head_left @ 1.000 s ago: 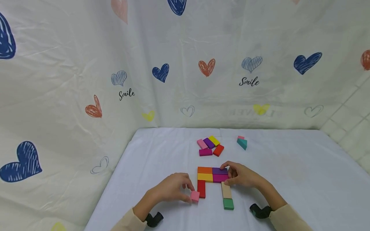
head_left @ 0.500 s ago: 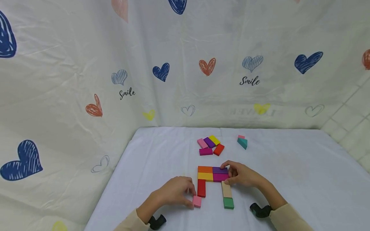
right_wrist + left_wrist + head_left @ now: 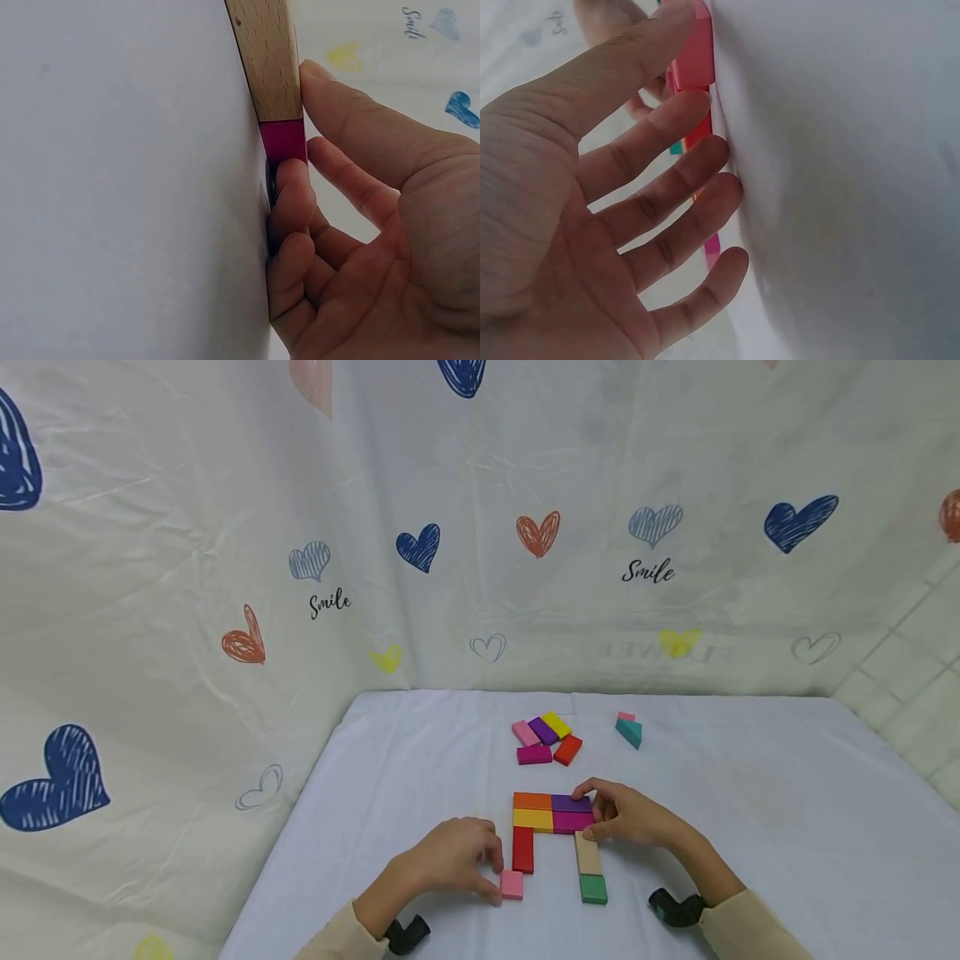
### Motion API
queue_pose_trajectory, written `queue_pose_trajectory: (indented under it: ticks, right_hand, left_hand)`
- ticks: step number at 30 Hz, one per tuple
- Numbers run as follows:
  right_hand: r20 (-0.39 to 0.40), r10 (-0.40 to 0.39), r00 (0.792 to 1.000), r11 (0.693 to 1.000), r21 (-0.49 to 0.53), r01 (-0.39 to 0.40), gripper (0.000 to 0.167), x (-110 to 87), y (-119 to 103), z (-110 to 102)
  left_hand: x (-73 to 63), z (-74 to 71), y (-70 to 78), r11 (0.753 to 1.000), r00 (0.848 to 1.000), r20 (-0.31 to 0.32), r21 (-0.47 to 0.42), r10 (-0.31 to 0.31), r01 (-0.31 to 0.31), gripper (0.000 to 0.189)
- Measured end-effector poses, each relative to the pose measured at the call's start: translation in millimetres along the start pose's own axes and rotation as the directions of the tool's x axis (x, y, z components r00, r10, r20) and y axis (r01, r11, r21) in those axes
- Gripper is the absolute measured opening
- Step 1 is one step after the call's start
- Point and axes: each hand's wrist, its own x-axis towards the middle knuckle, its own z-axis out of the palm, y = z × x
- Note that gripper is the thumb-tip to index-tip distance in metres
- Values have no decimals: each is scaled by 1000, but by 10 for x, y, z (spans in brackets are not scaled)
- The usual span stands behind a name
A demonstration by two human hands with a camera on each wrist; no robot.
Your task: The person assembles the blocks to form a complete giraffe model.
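Note:
A small pink block [image 3: 512, 886] lies against the near end of a red block [image 3: 522, 850]. My left hand [image 3: 457, 860] is beside it, with the thumb at the pink block and the other fingers loosely extended in the left wrist view. My right hand [image 3: 630, 814] steadies the right end of the flat arrangement. Its index fingertip is on the purple block [image 3: 567, 803], its thumb on the plain wooden block [image 3: 588, 855]. The right wrist view shows its other fingers curled against the magenta block [image 3: 285, 140]. Orange [image 3: 532, 801] and yellow [image 3: 532, 820] blocks complete the upper bar; a green block [image 3: 593, 889] adjoins the wooden one.
Several loose blocks, including an orange-red one [image 3: 567, 750] and a magenta one [image 3: 534, 755], lie farther back on the white cloth [image 3: 420, 752]. A teal triangular block [image 3: 630, 732] lies to their right with a pink piece behind it. A heart-printed curtain [image 3: 450, 610] hangs behind.
My left hand has moved the pink block nearer to me and set it at the red block's near end; its index finger has since eased off it. My right hand has stayed in place.

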Motion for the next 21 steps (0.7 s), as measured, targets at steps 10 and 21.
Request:
queue_pose_trajectory:
  ticks: [10, 21]
  right_hand:
    - [-3, -1, 1000, 1000, 2, 1, 58, -11, -18, 1]
    - [5, -8, 1000, 1000, 12, 8, 58, 4, 9, -3]
  left_hand:
    - [37, 13, 42, 999, 1000, -2, 37, 18, -18, 26]
    - [81, 47, 64, 999, 1000, -8, 54, 4, -4, 27]
